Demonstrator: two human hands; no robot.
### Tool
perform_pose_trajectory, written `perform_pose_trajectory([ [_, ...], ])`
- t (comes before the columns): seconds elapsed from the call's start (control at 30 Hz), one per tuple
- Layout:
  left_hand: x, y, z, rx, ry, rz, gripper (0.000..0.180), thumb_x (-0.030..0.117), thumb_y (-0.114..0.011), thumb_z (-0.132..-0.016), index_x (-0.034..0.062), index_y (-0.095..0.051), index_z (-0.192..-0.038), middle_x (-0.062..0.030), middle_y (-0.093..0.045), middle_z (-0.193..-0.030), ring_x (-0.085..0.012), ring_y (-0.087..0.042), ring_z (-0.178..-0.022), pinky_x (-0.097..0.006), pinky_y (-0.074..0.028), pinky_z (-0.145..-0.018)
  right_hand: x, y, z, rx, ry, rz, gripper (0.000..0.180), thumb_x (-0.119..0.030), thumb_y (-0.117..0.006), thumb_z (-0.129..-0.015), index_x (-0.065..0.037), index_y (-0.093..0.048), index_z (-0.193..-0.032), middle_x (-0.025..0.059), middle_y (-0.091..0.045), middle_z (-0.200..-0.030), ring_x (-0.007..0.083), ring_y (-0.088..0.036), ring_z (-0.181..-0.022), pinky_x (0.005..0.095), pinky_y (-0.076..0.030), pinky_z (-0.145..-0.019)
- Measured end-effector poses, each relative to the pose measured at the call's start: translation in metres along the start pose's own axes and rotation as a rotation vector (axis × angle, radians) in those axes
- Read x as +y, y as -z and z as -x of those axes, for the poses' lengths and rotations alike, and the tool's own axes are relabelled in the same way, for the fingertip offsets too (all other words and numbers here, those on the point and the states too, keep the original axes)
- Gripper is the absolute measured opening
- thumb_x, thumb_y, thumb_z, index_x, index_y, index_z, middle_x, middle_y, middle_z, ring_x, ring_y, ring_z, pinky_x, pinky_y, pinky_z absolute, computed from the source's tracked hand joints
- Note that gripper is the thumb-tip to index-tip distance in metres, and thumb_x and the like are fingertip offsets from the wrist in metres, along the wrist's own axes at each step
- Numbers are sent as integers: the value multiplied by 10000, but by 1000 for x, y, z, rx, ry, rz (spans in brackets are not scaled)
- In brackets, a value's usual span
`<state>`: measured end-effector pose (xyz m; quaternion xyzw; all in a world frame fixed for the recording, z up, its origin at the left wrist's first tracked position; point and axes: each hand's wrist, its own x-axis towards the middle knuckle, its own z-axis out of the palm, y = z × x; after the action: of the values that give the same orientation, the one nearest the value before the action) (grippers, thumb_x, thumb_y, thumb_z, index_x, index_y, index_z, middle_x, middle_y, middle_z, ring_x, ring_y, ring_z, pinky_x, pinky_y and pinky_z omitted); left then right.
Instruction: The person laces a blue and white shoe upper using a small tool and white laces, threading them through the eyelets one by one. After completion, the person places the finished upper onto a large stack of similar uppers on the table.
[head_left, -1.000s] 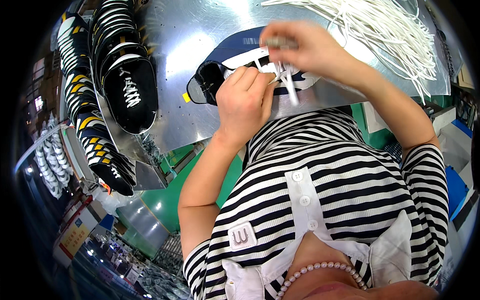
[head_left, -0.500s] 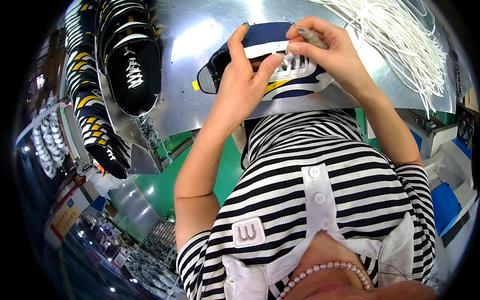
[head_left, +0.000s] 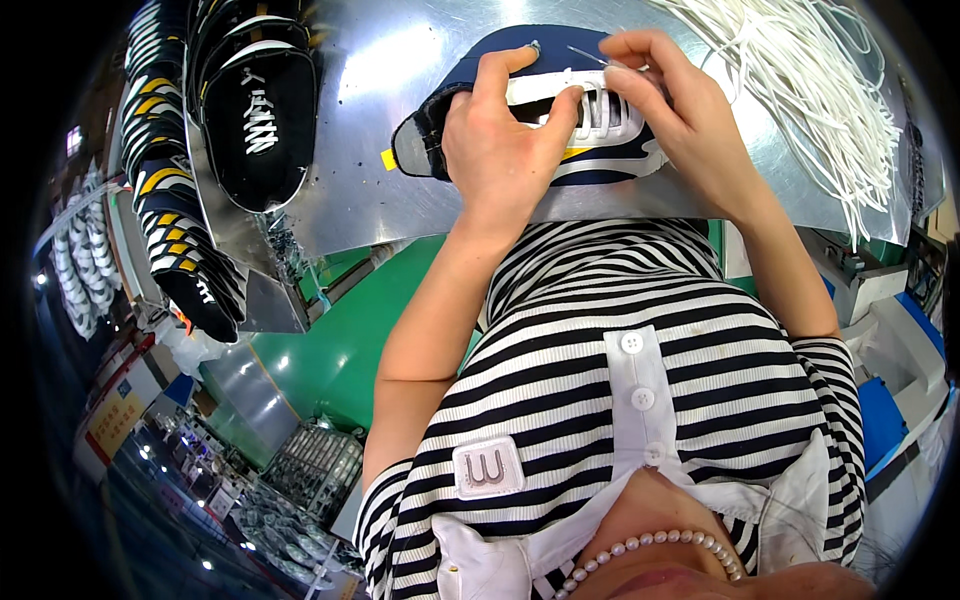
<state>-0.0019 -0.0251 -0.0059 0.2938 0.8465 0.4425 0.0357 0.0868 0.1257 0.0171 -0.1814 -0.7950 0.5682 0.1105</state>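
A navy shoe upper (head_left: 480, 62) with white and yellow trim lies on the metal table, its dark-lined heel opening to the left. White lace (head_left: 606, 118) runs in rungs across its eyelets. My left hand (head_left: 505, 140) grips the upper, thumb at the white eyelet edge and index finger stretched over the navy side. Just right of it, my right hand (head_left: 685, 105) is closed in a pinch on a thin needle-like tool (head_left: 586, 54). The tool's slim metal shaft points left above the upper; its handle is hidden by the fingers.
A bundle of loose white laces (head_left: 800, 90) spreads over the right of the metal table (head_left: 385, 190). At left, black shoe uppers (head_left: 262, 130) stand in a row, and another long row of striped uppers (head_left: 165, 190) runs alongside. A yellow tab (head_left: 388, 160) shows at the shoe's heel.
My right hand has turned and shifted slightly right and down; the tool's grey wrapped handle is now hidden and its shaft shows. My left thumb has moved along the eyelet edge.
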Motion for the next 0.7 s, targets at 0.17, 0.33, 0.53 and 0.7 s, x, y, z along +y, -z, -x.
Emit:
perform_pose_trajectory([
  [0.17,2,-2,0,15,-36,-49,413,127,-784,-772,-8,-592,-1112,-133,-716,-889,-167,-680,-786,-292,-531,-734,12,10,8,-71,162,196,139,-182,-608,-918,-52,-579,-958,93,-662,-749,256,-660,-702,339,-487,-616],
  [0.33,-7,-7,2,68,-63,27,397,186,-762,-734,69,-625,-1088,-102,-697,-851,-305,-621,-732,-407,-499,-689,3,9,0,-147,123,373,138,-138,-605,-904,-20,-557,-958,112,-658,-747,277,-642,-688,359,-483,-615],
  [0.53,1,0,7,-59,-3,146,384,55,-731,-819,-15,-582,-1165,-118,-699,-998,-146,-667,-866,-269,-530,-774,1,-9,-17,-212,246,628,219,-134,-596,-879,35,-508,-986,177,-654,-733,348,-651,-712,451,-488,-611],
  [0.7,11,3,4,-89,-10,8,420,57,-751,-811,-18,-563,-1179,-128,-699,-993,-135,-668,-876,-262,-536,-766,0,0,-19,-269,88,469,192,-140,-593,-893,16,-542,-993,170,-658,-756,336,-651,-770,448,-480,-605],
])
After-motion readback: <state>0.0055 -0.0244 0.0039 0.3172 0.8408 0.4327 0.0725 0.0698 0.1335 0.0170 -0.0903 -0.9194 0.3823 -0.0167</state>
